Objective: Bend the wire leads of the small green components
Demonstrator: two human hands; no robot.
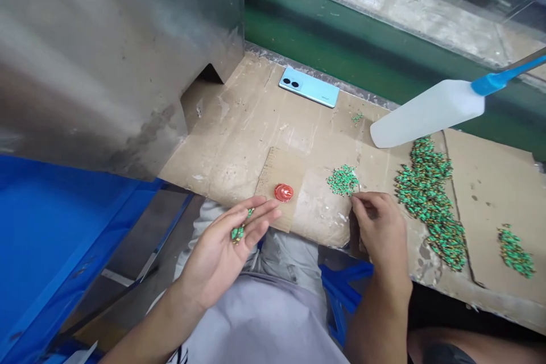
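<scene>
Cradling green pieces [238, 233], the left hand [228, 250] faces palm up.

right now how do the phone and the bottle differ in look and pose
The phone is light blue all over its back, while the bottle is translucent white with a blue nozzle. The phone is a thin slab lying flat, back up; the bottle is thick and rises off the surface. Both rest on the cardboard.
</scene>
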